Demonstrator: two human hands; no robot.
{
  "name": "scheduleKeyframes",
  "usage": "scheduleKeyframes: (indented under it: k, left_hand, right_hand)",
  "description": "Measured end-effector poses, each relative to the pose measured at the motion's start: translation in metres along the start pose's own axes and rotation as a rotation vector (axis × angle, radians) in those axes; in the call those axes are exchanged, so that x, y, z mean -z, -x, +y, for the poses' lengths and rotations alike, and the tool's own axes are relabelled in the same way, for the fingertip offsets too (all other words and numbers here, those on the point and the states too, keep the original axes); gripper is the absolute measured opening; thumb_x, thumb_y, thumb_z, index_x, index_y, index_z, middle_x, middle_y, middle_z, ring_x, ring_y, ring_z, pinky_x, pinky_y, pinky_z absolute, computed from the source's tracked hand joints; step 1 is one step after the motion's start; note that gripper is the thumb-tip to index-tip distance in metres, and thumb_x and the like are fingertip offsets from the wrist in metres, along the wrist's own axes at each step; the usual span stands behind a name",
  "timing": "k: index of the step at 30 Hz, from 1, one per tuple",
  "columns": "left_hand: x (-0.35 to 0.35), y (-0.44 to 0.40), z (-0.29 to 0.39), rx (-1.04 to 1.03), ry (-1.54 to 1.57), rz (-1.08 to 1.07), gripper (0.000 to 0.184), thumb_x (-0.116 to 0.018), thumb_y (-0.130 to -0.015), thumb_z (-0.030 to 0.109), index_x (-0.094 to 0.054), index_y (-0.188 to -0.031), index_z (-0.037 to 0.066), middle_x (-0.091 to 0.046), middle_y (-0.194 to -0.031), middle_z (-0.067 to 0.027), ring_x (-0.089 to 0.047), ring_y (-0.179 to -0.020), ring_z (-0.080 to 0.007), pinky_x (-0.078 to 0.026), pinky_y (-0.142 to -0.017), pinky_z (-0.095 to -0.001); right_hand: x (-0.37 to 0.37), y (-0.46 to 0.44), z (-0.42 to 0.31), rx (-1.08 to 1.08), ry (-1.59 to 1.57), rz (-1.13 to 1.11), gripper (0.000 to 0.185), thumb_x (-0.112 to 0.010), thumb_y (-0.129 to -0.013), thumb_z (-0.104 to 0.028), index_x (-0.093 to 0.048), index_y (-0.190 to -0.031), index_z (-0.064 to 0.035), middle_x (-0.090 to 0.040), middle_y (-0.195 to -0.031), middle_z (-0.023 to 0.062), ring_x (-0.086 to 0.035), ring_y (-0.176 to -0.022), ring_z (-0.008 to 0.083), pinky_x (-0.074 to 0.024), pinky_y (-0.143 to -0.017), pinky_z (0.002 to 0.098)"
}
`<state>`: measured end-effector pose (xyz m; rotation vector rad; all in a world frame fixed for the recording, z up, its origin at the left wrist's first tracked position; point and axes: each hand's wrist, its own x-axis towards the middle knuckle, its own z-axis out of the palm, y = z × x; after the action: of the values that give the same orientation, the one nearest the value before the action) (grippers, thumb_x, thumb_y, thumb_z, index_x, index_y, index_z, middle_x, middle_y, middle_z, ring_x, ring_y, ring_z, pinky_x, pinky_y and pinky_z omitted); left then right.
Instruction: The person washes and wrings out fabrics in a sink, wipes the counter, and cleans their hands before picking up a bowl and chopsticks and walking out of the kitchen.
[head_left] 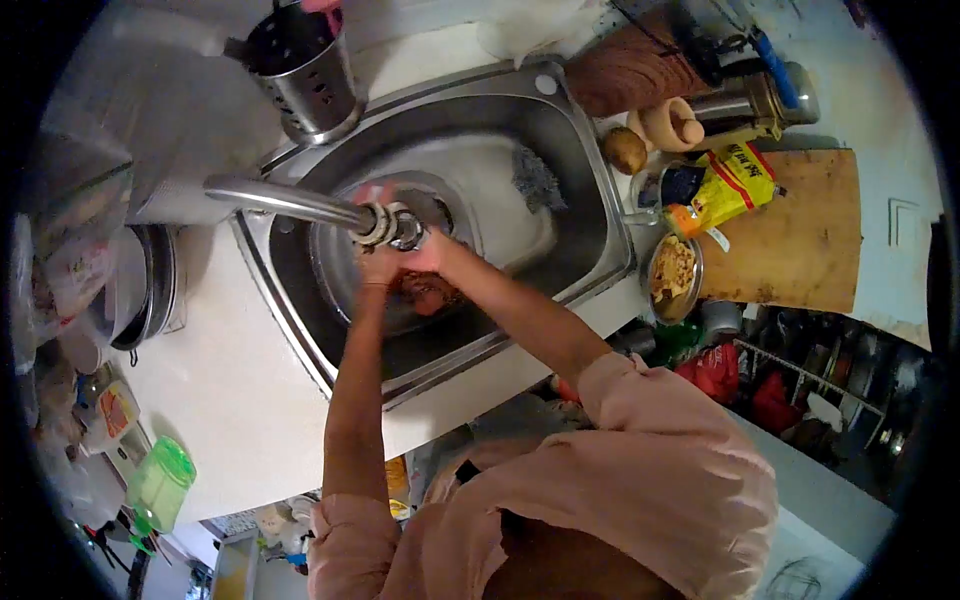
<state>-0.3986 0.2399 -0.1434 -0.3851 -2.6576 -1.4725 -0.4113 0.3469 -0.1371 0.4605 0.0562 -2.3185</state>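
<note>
Both hands are in the steel sink (555, 240), beneath the end of the curved faucet (290, 198). My left hand (378, 262) is on the left side of the faucet head, its fingers largely hidden by it. My right hand (428, 252) reaches in from the right, close against the left one. Below the hands lies something reddish-brown and wet (428, 292), too unclear to name. A round metal bowl or basin (335, 285) appears around the hands. A dark grey mesh scrubber (538, 180) rests on the sink floor at the right.
A perforated steel utensil holder (318, 95) stands behind the sink. To the right are a wooden board (810, 230), a yellow packet (735, 185), a plate of food (674, 270), a brown round item (625, 150) and a wooden mortar (660, 125). A green container (163, 483) sits at lower left.
</note>
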Motion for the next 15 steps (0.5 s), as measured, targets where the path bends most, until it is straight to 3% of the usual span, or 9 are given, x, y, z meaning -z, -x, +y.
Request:
scheduleKeyframes:
  k: [1, 4, 6, 7, 8, 9, 11, 12, 15]
  left_hand:
    - [0.001, -0.002, -0.019, -0.037, -0.206, -0.055, 0.034, -0.057, -0.081, 0.019, -0.056, -0.111, 0.003, -0.054, -0.115, -0.0227, -0.053, -0.108, -0.0336, -0.042, -0.092, -0.0405]
    - [0.004, 0.000, 0.019, -0.133, -0.168, -0.043, 0.032, -0.057, -0.082, 0.026, -0.061, -0.105, 0.004, -0.059, -0.104, -0.0239, -0.057, -0.094, -0.0375, -0.046, -0.078, -0.0468]
    - [-0.007, 0.021, 0.031, -0.219, -0.108, -0.088, 0.032, -0.057, -0.082, 0.027, -0.061, -0.107, 0.006, -0.058, -0.106, -0.0235, -0.057, -0.094, -0.0373, -0.046, -0.075, -0.0474]
    - [-0.008, 0.026, 0.010, -0.084, -0.210, -0.286, 0.033, -0.056, -0.084, 0.028, -0.060, -0.109, 0.007, -0.055, -0.113, -0.0229, -0.055, -0.100, -0.0377, -0.046, -0.080, -0.0463]
    - [-0.007, 0.022, 0.017, 0.063, -0.333, -0.457, 0.035, -0.055, -0.085, 0.029, -0.058, -0.112, 0.007, -0.052, -0.119, -0.0224, -0.053, -0.106, -0.0381, -0.045, -0.085, -0.0452]
    - [-0.010, 0.019, 0.028, 0.044, -0.323, -0.462, 0.035, -0.055, -0.085, 0.029, -0.058, -0.112, 0.007, -0.052, -0.119, -0.0224, -0.053, -0.106, -0.0381, -0.045, -0.085, -0.0452]
    - [0.020, 0.002, 0.097, -0.200, -0.285, -0.471, 0.042, -0.056, -0.086, 0.031, -0.051, -0.123, 0.012, -0.040, -0.134, -0.0214, -0.048, -0.114, -0.0409, -0.040, -0.090, -0.0507]
    - [0.020, 0.005, 0.107, -0.204, -0.295, -0.480, 0.042, -0.056, -0.086, 0.031, -0.051, -0.123, 0.012, -0.040, -0.134, -0.0214, -0.048, -0.114, -0.0409, -0.040, -0.090, -0.0507]
    - [0.016, 0.015, 0.125, -0.570, -0.224, -0.319, 0.035, -0.056, -0.086, 0.025, -0.051, -0.117, 0.011, -0.042, -0.130, -0.0233, -0.038, -0.122, -0.0442, -0.034, -0.097, -0.0552]
  right_hand:
    - [-0.009, 0.005, -0.004, 0.061, 0.029, 0.013, 0.051, -0.058, -0.082, -0.044, -0.056, -0.118, -0.0084, -0.057, -0.120, 0.0103, -0.052, -0.111, 0.0230, -0.0356, -0.101, 0.0423]
    - [-0.013, 0.015, -0.029, 0.252, 0.069, 0.016, 0.050, -0.058, -0.083, -0.042, -0.055, -0.119, -0.0072, -0.058, -0.117, 0.0100, -0.052, -0.110, 0.0207, -0.0369, -0.100, 0.0372]
    - [0.008, 0.018, -0.005, 0.884, 0.659, -0.232, 0.050, -0.058, -0.083, -0.044, -0.056, -0.118, -0.0085, -0.059, -0.114, 0.0095, -0.054, -0.108, 0.0219, -0.0414, -0.094, 0.0374]
    - [0.019, 0.024, -0.004, 0.713, 0.589, -0.126, 0.048, -0.057, -0.083, -0.046, -0.056, -0.115, -0.0094, -0.060, -0.110, 0.0089, -0.055, -0.105, 0.0217, -0.0429, -0.091, 0.0381]
    - [0.020, 0.032, 0.005, 0.306, 0.186, 0.125, 0.047, -0.056, -0.084, -0.048, -0.057, -0.111, -0.0103, -0.060, -0.106, 0.0083, -0.056, -0.102, 0.0214, -0.0444, -0.089, 0.0388]
    - [0.021, 0.041, 0.013, 0.220, 0.102, 0.240, 0.045, -0.054, -0.084, -0.050, -0.058, -0.108, -0.0111, -0.061, -0.103, 0.0077, -0.057, -0.099, 0.0212, -0.0459, -0.086, 0.0395]
    - [0.008, 0.065, 0.011, 0.185, 0.079, 0.336, 0.044, -0.052, -0.086, -0.053, -0.059, -0.101, -0.0128, -0.062, -0.095, 0.0064, -0.059, -0.092, 0.0207, -0.0489, -0.080, 0.0408]
    - [-0.026, 0.095, 0.004, 0.172, 0.071, 0.310, 0.044, -0.052, -0.085, -0.054, -0.059, -0.100, -0.0128, -0.062, -0.095, 0.0063, -0.059, -0.092, 0.0206, -0.0489, -0.080, 0.0408]
    - [-0.071, 0.138, -0.003, 0.140, 0.060, 0.224, 0.045, -0.051, -0.085, -0.056, -0.059, -0.097, -0.0125, -0.063, -0.093, 0.0058, -0.059, -0.089, 0.0201, -0.0488, -0.079, 0.0409]
